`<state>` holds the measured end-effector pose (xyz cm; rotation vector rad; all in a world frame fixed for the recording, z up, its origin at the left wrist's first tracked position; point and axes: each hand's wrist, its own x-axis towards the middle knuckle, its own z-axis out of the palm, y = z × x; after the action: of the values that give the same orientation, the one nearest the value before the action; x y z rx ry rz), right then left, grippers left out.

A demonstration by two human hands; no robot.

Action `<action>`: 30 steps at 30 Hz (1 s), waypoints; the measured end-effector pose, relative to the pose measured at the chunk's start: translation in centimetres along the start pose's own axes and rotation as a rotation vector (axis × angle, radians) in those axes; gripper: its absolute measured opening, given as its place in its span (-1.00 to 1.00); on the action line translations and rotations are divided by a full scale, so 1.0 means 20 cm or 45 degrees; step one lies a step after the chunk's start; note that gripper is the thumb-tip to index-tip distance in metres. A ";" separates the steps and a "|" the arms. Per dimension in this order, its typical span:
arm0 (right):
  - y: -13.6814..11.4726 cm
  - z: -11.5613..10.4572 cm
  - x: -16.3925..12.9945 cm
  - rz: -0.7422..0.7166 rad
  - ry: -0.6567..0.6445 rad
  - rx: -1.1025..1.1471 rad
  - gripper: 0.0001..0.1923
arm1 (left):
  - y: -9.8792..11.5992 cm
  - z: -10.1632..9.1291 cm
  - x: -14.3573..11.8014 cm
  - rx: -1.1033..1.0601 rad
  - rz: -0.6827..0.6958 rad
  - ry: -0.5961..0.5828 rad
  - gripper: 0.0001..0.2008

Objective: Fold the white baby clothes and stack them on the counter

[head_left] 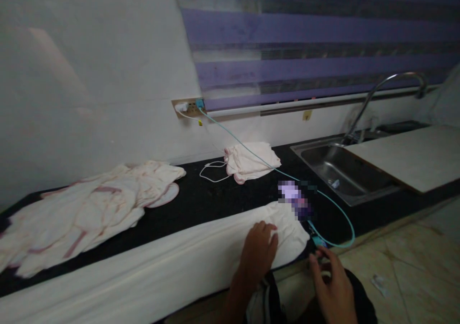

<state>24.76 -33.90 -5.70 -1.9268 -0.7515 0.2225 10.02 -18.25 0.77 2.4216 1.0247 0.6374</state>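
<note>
A long strip of white cloth (172, 257) lies along the front of the counter, its gathered end wrinkled at the right. My left hand (259, 247) rests on this cloth near that end, fingers slightly bent and thumb apart, holding nothing. Just past the cloth's right end, at the counter edge, is my right hand (332, 281). Its thumb and fingertips come together beside the teal end of a cable (347, 218); what they pinch, if anything, is too dark and small to make out. A blurred-out phone-like item (294, 199) lies beside the cloth's end.
Crumpled white garments with pink trim (108, 199) cover the left of the black counter (190, 204). A folded white cloth (251, 161) lies near the wall, under the teal cable from the wall socket (189, 107). At right are a steel sink (345, 175), faucet (370, 96) and pale board (413, 151).
</note>
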 end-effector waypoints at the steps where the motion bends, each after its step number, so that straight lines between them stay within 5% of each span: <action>1: -0.02 -0.01 0.02 0.018 -0.050 -0.021 -0.35 | -0.01 0.02 -0.02 0.053 0.058 -0.042 -0.77; 6: -0.14 -0.06 0.11 0.038 -0.285 -0.173 -0.38 | -0.03 0.03 -0.11 0.078 0.157 -0.056 -0.72; 12: -0.19 0.00 0.19 0.133 -0.414 -0.264 -0.41 | -0.06 0.04 -0.12 0.151 0.195 0.027 -0.41; 18: -0.17 0.02 0.21 0.011 -0.420 -0.403 -0.57 | -0.08 0.05 -0.13 0.235 0.233 -0.077 -0.26; 30: -0.23 0.08 0.30 -0.391 -0.329 -0.463 -0.53 | -0.08 0.04 -0.12 0.267 0.231 -0.112 -0.29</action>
<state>26.93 -27.74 -1.43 -2.1083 -1.3220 0.1527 8.10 -19.28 -1.25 2.7223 0.8824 0.4983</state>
